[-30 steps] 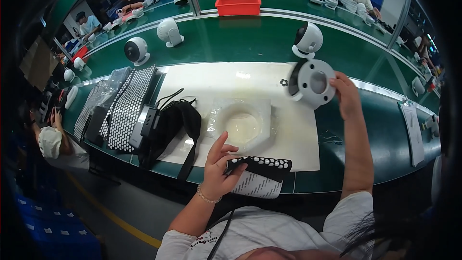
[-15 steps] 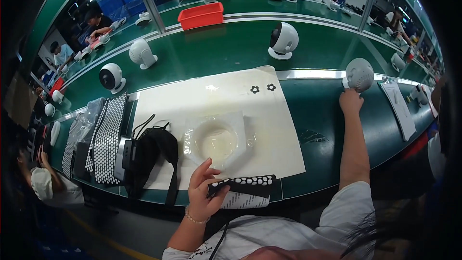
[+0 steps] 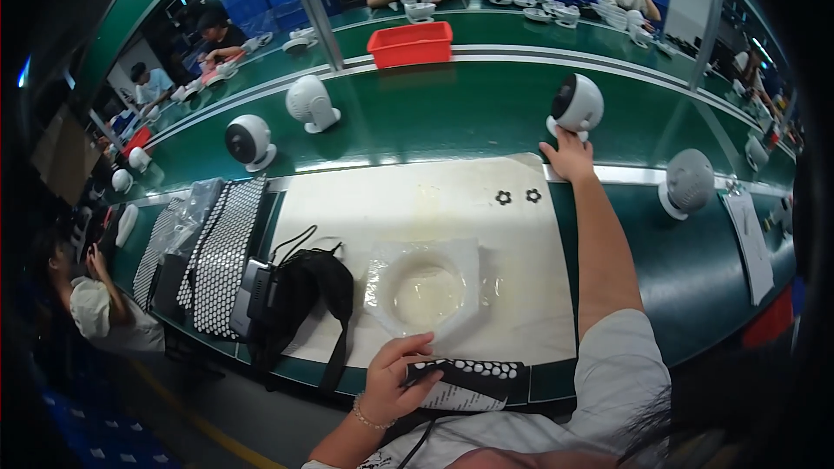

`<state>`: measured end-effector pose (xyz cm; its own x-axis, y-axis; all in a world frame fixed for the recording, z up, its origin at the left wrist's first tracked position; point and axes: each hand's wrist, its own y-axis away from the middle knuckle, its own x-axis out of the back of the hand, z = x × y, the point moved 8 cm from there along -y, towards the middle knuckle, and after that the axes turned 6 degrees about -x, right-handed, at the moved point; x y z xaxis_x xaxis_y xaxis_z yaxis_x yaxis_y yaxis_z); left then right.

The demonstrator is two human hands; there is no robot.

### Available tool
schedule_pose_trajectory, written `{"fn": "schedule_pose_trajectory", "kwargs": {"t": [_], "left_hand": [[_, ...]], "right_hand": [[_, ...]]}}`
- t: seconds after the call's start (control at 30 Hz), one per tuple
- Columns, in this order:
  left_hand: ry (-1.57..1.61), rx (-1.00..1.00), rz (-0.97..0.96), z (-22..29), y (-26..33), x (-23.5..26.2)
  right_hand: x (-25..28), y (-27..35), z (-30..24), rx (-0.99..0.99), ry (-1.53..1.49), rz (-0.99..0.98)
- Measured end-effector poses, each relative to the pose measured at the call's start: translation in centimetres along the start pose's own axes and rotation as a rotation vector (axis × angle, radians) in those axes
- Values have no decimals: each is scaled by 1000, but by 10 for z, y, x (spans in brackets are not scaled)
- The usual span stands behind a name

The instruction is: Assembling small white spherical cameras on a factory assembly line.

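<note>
Head view: left hand (image 3: 404,382) is pinching a dotted sheet (image 3: 486,369), lower centre, right hand (image 3: 572,156) is touching a white device (image 3: 588,102), unlifted, upper right, fingers' grip unclear; second device (image 3: 692,178) is already standing untouched, right.

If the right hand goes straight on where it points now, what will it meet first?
The white device with a black front, probably: the right hand looks right at its base, though contact is unclear.
</note>
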<state>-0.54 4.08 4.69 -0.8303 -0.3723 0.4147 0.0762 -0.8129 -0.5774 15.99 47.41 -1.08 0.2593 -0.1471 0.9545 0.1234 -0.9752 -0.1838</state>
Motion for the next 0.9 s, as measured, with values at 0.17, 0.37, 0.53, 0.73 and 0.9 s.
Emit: {"fn": "schedule_pose_trajectory", "kwargs": {"t": [0.17, 0.37, 0.53, 0.73, 0.9], "left_hand": [[70, 179, -51, -9, 6, -2], [13, 185, -48, -4, 0, -3], [36, 168, -12, -6, 5, 3], [18, 189, -17, -11, 6, 1], [99, 256, 76, -15, 9, 6]], "right_hand": [[38, 10, -4, 66, -63, 363], [120, 79, -43, 374, -483, 647], [134, 156, -128, 370, -1236, -254], [106, 231, -182, 435, -1244, -680], [159, 260, -156, 770, -919, 157]]}}
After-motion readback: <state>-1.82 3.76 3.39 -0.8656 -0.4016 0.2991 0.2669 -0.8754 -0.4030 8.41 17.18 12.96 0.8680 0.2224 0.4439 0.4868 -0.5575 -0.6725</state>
